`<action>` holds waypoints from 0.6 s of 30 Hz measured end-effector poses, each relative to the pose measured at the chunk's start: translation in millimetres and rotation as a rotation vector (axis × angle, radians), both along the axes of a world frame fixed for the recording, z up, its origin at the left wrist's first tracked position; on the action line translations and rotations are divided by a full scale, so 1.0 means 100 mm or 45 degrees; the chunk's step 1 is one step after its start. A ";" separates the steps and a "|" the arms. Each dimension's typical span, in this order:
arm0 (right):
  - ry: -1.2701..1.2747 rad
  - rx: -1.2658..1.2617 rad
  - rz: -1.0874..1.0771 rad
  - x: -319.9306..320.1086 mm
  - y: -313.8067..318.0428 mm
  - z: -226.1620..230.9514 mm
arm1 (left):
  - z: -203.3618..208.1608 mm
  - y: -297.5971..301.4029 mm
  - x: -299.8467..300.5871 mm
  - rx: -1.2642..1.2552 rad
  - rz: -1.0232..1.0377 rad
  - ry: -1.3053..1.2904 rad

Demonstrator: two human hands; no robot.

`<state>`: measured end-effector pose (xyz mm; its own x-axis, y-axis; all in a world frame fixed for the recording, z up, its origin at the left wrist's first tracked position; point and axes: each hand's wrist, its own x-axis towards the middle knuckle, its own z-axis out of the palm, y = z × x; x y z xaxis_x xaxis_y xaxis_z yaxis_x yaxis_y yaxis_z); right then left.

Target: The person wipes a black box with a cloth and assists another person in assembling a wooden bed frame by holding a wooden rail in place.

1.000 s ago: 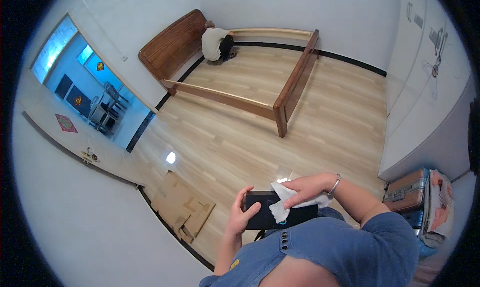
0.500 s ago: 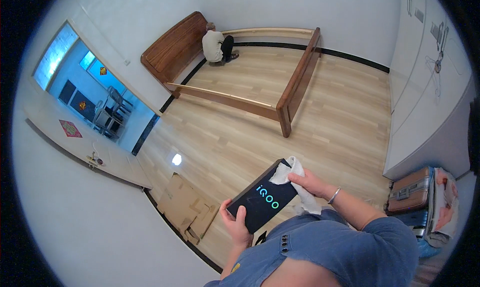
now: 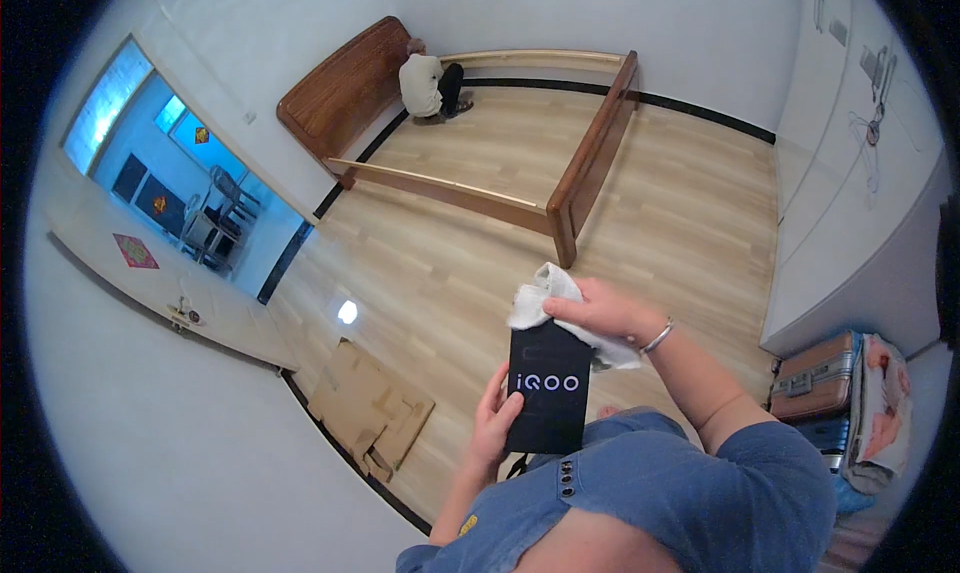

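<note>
A black rectangular box (image 3: 547, 413) with pale lettering is held upright in front of my body. My left hand (image 3: 494, 413) grips its left side, thumb across the front face. In my right hand (image 3: 598, 311) is a white cloth (image 3: 545, 295), bunched over the box's top edge, with a loose end hanging toward my wrist. The fingers of my right hand are closed on the cloth, and some of them are hidden behind it. A silver bangle circles my right wrist.
A wooden bed frame (image 3: 450, 195) without a mattress stands ahead, with a person (image 3: 422, 85) squatting inside it by the headboard. Flattened cardboard (image 3: 368, 403) lies at the left wall. Suitcases (image 3: 815, 378) stand at right beside a white wardrobe (image 3: 840, 193). A doorway opens at left.
The box has turned from a slant to nearly upright. My right hand and the cloth have moved up and left, onto its top edge. My left hand still holds its side.
</note>
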<state>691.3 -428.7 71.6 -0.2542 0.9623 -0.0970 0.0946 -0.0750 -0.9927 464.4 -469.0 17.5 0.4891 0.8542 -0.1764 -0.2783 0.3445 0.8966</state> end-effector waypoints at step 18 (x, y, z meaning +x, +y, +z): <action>-0.930 0.913 -0.115 -0.76 -0.70 -0.51 | -0.09 -0.08 0.00 -0.069 0.494 -0.034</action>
